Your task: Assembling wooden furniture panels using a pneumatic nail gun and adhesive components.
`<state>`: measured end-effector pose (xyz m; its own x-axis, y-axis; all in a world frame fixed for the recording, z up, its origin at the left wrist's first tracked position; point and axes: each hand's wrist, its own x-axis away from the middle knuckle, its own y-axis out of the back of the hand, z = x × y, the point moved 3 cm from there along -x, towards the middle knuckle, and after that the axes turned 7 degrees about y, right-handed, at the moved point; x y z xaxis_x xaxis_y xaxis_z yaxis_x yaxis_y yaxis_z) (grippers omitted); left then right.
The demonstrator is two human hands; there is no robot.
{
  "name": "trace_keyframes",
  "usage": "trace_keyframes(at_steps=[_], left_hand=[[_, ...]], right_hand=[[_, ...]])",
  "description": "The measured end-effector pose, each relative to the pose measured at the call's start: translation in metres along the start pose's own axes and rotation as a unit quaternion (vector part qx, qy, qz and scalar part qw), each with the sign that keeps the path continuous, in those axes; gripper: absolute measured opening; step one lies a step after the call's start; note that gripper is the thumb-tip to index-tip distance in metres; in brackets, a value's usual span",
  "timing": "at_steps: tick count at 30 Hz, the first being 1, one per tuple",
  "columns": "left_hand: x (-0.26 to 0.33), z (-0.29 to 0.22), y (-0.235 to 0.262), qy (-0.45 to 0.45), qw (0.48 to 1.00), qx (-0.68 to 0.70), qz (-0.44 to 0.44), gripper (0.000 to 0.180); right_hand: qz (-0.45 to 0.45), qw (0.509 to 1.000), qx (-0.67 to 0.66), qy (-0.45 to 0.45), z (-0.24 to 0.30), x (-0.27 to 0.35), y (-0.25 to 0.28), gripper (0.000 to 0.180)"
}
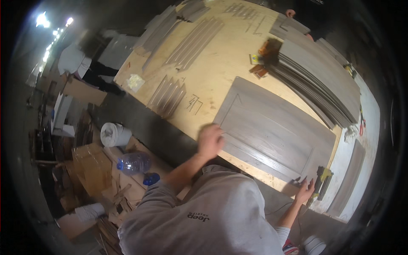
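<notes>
A grey wood-grain door panel with a recessed middle lies flat near the table's front edge. My left hand is at the panel's near left corner; its fingers are smeared by motion, and I cannot tell whether they grip the edge. By the near right corner is my right hand, fingers raised and apart, with nothing visible in it. Just right of that hand stands a yellow-and-black tool, its exact kind unclear. Whether the right fingers touch the panel is not plain.
Stacked grey panels stand at the right, beside an orange-brown tool. Bundles of grey strips lie across the wooden tabletop. Left of it are a white bucket, a plastic bottle and cardboard. People are nearby.
</notes>
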<state>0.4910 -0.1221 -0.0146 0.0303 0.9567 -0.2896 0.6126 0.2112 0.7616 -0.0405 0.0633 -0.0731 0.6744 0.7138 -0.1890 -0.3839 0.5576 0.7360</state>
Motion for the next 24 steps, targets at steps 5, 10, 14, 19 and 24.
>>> trace_keyframes(at_steps=[5,10,14,19,24], left_hand=[[0.02,0.188,0.072,0.295,0.924,-0.172,-0.174,0.044],[0.012,0.23,0.101,0.291,0.941,-0.127,-0.117,0.047],[-0.001,0.222,0.105,0.242,0.965,-0.1,-0.003,0.031],[0.027,0.199,0.061,0.39,0.875,0.287,0.026,0.024],[0.044,0.104,0.05,0.421,0.719,0.532,0.15,0.026]], right_hand=[[0.051,0.999,-0.014,0.003,0.099,0.017,-0.031,0.054],[0.103,0.99,-0.024,0.097,0.207,0.021,-0.078,0.049],[0.119,0.978,-0.053,0.165,0.266,0.026,-0.113,0.044],[0.27,0.936,-0.192,0.117,0.347,0.071,-0.195,0.042],[0.505,0.803,-0.316,0.005,0.432,0.142,-0.266,0.052]])
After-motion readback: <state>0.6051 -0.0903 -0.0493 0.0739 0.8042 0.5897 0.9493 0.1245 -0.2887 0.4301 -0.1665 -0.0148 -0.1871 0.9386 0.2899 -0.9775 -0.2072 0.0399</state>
